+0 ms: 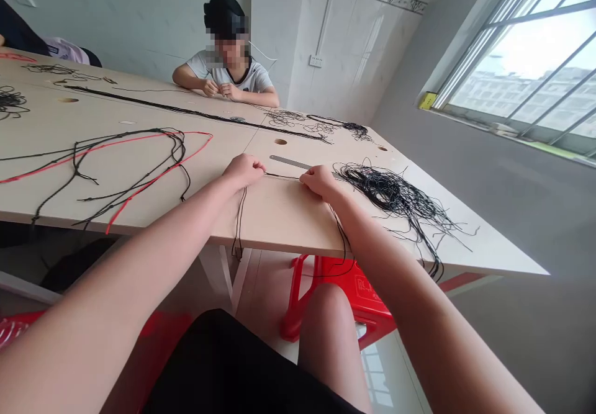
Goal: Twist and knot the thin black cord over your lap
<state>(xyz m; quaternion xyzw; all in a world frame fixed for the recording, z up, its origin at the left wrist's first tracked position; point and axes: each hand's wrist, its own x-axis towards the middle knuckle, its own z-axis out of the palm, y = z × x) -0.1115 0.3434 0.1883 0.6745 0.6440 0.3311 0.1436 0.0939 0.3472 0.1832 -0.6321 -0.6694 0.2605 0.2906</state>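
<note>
A thin black cord (pixel 282 176) is stretched between my two hands, just over the table top. My left hand (pixel 245 171) pinches one end of the stretch, and a doubled length hangs from it past the table edge. At the other end, my right hand (pixel 320 181) has its fingers closed on the same cord; more cord drops beside the wrist and loops below the table. A metal ruler (pixel 289 162) lies just behind, its right end hidden by my right hand. To the right of that hand sits a tangled heap of black cords (pixel 388 190).
Black and red cords (pixel 139 147) lie looped at the left. A long black cord bundle (pixel 200 113) crosses the table (pixel 223 215). Opposite sits a person (pixel 233 60) handling thin cord. A red stool (pixel 354 296) stands beneath the front edge. The table has round holes (pixel 280 142).
</note>
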